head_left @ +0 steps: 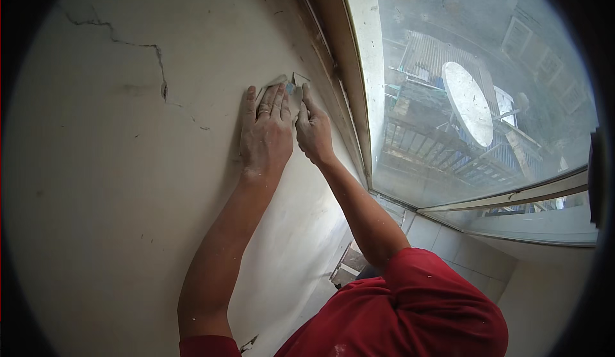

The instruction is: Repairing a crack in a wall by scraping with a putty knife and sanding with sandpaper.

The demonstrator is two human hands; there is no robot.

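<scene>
My left hand (268, 136) lies flat, fingers straight, maybe to press the thin grey sheet (296, 95) against the wall (128, 197). My right hand (312, 134) seems to pinch the sheet's edge, perhaps to steady it, near the brown window frame (330, 11).

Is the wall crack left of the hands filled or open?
Open, at least partly: the crack shows as a dark, jagged line across the wall, widest below its bend. Its lower end is too faint to judge.
</scene>
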